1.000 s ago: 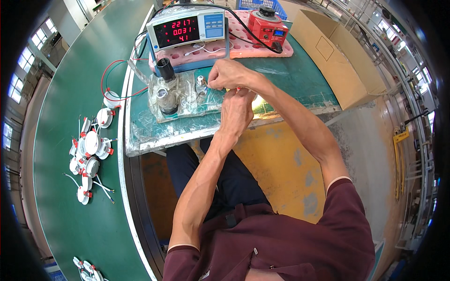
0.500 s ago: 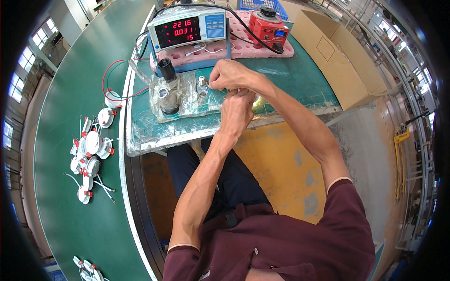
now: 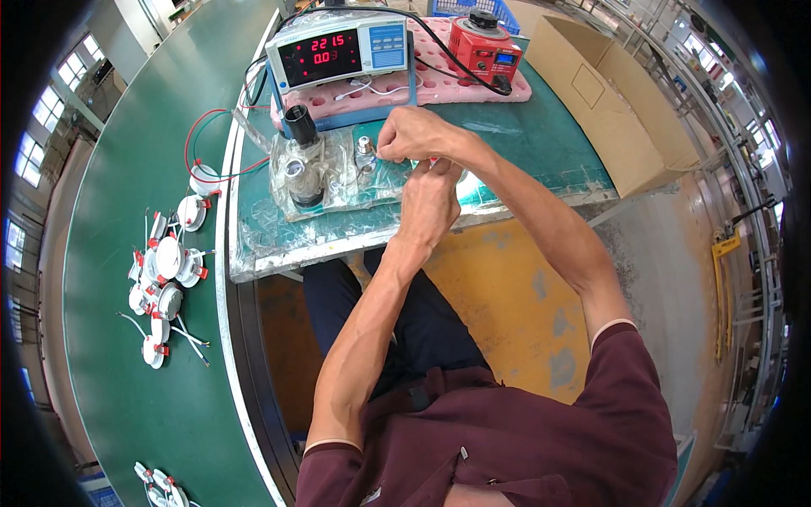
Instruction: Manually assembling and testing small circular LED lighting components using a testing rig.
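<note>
My left hand (image 3: 429, 201) is closed around a downlight, mostly hidden behind my fingers; a bit of its red clip (image 3: 434, 160) shows. White light from it falls on the table edge beside the hand. Just above, my right hand (image 3: 416, 137) has its fingers curled in a pinch, and what they hold is hidden. Left of these fingertips stands a small silver-topped post (image 3: 365, 147) on a plastic-wrapped board. Farther left on that board are a clear-wrapped cylinder (image 3: 302, 182) and a black knob-like cylinder (image 3: 300, 124).
A meter with a red display (image 3: 325, 59) and a red transformer box (image 3: 483, 55) sit on pink foam (image 3: 435, 84). Several white downlights (image 3: 169, 258) with red clips lie on the green surface at left. An open cardboard box (image 3: 625, 118) stands at right.
The glow beside my left hand has turned from dim yellowish to bright white. My left hand has shifted slightly right. The meter's display reads differently, with its lowest row now dark.
</note>
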A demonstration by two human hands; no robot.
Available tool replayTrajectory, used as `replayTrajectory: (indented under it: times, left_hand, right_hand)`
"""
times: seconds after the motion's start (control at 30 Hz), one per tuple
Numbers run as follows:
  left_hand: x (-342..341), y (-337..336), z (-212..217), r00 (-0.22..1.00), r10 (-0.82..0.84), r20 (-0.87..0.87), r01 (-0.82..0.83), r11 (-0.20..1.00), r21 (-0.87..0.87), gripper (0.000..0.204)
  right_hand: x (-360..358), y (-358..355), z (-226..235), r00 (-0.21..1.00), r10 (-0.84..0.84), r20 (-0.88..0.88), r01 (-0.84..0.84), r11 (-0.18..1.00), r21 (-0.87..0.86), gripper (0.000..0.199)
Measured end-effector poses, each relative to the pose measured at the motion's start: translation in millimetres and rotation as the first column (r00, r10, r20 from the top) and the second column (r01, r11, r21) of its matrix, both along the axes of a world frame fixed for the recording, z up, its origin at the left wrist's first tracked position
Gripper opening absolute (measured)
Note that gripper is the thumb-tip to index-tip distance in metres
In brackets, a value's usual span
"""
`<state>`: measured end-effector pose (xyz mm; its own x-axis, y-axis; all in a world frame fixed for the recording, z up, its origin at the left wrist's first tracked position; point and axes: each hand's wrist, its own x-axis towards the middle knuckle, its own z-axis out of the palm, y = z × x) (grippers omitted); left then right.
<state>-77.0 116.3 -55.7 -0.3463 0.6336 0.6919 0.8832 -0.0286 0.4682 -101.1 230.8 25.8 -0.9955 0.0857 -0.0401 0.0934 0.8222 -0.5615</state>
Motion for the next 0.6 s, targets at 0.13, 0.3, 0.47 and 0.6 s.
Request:
replayTrajectory:
  times: [0.13, 0.3, 0.47, 0.6]
  left_hand:
    - [0.8, 0.1, 1.0, 1.000, -0.013, 0.022, 0.013, 1.000, 0.017, 0.031]
    - [1.3, 0.9, -0.3, 0.999, -0.006, 0.041, 0.006, 1.000, 0.020, 0.033]
    - [2.5, 1.0, -1.9, 1.000, 0.011, -0.025, -0.012, 0.999, -0.051, 0.038]
    - [2.8, 1.2, -0.2, 0.999, 0.008, -0.044, -0.011, 0.998, -0.068, 0.040]
  right_hand:
    - [1.7, 0.8, 0.8, 1.000, -0.004, 0.001, 0.004, 1.000, -0.019, 0.021]
    - [-1.6, 3.8, -4.3, 0.999, 0.027, -0.037, -0.027, 1.000, 0.014, 0.021]
    - [-4.0, 4.6, -6.5, 1.000, 0.006, -0.008, -0.006, 0.999, 0.040, 0.021]
    - [-3.9, 4.8, -7.0, 0.999, 0.009, -0.034, -0.008, 0.999, 0.031, 0.021]
